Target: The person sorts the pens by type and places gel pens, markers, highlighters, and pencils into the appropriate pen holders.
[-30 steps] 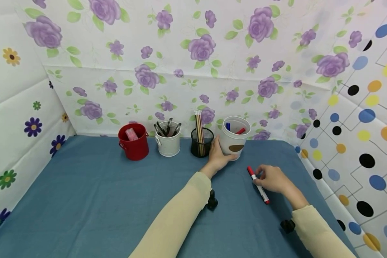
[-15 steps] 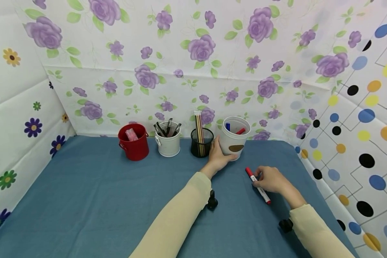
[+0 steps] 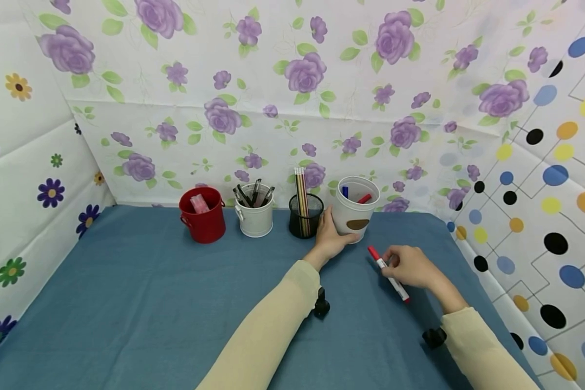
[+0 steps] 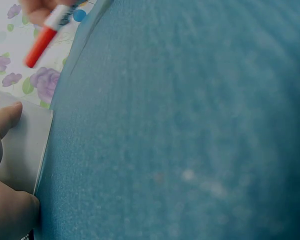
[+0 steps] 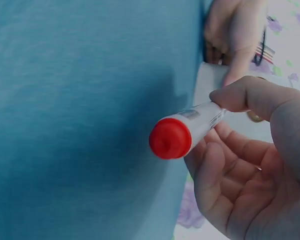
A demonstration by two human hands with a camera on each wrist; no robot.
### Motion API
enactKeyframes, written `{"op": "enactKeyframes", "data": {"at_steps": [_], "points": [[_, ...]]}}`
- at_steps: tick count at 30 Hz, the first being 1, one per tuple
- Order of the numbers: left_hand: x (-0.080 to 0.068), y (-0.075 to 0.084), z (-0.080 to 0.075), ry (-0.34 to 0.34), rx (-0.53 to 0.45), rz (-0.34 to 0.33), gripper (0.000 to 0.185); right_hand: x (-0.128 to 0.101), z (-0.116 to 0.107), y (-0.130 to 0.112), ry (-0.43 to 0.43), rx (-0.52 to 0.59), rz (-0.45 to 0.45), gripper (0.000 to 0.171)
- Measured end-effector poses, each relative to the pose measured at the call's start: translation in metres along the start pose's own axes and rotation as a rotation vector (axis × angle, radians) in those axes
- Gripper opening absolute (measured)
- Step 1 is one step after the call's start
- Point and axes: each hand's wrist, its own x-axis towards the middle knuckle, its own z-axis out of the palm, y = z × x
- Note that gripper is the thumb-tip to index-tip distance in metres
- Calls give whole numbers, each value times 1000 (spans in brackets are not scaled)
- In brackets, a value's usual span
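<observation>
Head view: the right hand (image 3: 409, 266) pinches a red marker (image 3: 388, 273), its middle hidden by fingers; at ten o'clock, the left hand (image 3: 330, 236) cups the white cup (image 3: 355, 211).

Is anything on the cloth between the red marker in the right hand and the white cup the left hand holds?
Nothing visible: only bare blue cloth separates the marker from the cup.

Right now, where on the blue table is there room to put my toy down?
The blue tablecloth is bare in front of the red bucket and white pen cup, out to its left edge. It is crowded at the right: the left hand holds the white marker cup, and the right hand holds a red marker.
</observation>
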Motion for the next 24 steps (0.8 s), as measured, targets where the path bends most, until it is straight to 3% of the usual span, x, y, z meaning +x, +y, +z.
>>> {"op": "enactKeyframes", "data": {"at_steps": [12,24], "points": [[-1,1,0,-7,-2,-16,111,8,-42,-27,240,40,-60,22],[0,2,-1,-17,-10,-18,111,28,-79,-68,501,156,-112,30]]}}
